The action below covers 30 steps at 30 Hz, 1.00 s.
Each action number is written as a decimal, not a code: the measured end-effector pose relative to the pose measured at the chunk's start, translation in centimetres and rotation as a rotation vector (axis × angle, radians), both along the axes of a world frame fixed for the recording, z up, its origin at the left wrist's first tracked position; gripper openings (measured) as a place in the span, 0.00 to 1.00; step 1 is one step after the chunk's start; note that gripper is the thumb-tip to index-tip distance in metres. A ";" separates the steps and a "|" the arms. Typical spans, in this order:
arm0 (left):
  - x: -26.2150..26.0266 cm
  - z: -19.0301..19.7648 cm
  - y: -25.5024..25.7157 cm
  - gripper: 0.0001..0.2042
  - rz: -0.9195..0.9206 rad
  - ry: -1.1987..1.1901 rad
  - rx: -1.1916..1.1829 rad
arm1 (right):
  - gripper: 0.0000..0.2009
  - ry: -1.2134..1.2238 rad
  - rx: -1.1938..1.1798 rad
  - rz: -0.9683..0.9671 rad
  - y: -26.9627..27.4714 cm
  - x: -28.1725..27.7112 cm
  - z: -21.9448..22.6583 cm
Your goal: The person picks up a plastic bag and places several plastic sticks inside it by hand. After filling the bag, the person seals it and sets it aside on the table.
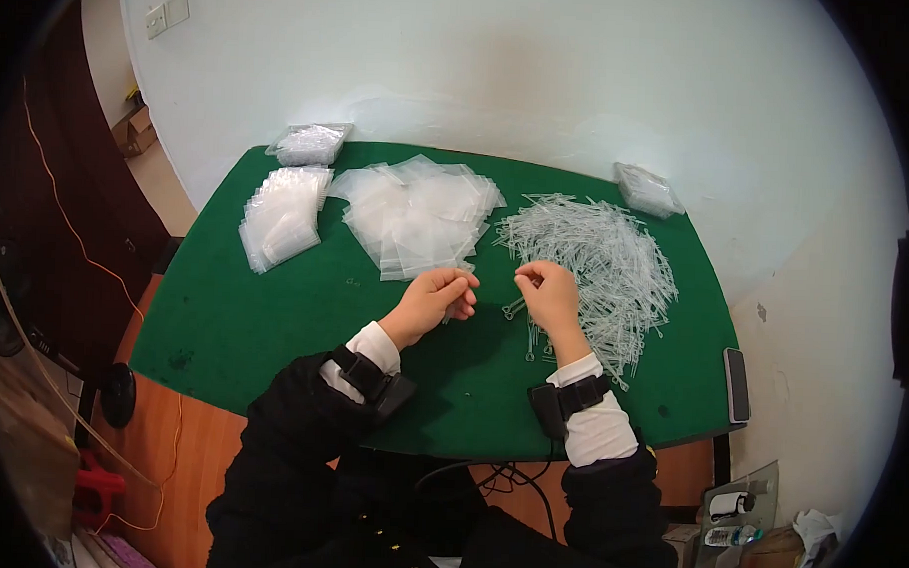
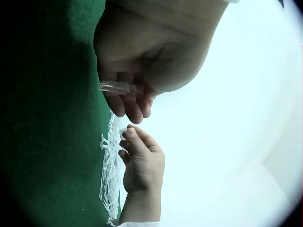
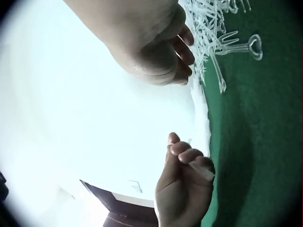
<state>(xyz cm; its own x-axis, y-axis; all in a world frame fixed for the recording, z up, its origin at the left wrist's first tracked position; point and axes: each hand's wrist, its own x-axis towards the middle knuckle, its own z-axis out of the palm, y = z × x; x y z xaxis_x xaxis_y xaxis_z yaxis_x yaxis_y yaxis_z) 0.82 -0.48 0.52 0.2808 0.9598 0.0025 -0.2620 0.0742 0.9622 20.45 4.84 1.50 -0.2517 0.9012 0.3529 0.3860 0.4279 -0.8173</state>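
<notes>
Here, on the green table (image 1: 273, 318), the left hand (image 1: 436, 295) curls around a bunch of clear plastic picks (image 2: 116, 87); the right hand (image 1: 548, 293), fingers curled, pinches at the heap of picks (image 1: 601, 259), beside the loose bags (image 1: 417, 218).

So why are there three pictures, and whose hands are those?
They belong to one person sitting at a green table. The big picture comes from a camera on the person's head, looking down. The other two come from small cameras strapped to each wrist, so they look sideways and odd. On the table lie a pile of clear plastic picks, loose little clear bags and a neat stack of bags. The left hand pinches a few clear picks. The right hand is curled beside the pile; what it holds is unclear.
</notes>
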 end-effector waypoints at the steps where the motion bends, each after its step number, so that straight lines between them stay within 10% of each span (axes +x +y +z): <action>1: -0.1 -0.1 0.1 0.10 0.036 -0.014 0.001 | 0.03 -0.188 0.040 -0.079 0.0 0.4 0.0; 10: -0.5 -0.2 0.3 0.08 0.202 -0.082 -0.012 | 0.07 -0.774 0.033 -0.060 -1.3 0.1 1.3; 30: -0.4 0.2 0.3 0.10 0.213 -0.156 -0.080 | 0.03 -0.787 0.223 -0.024 -1.4 0.4 0.5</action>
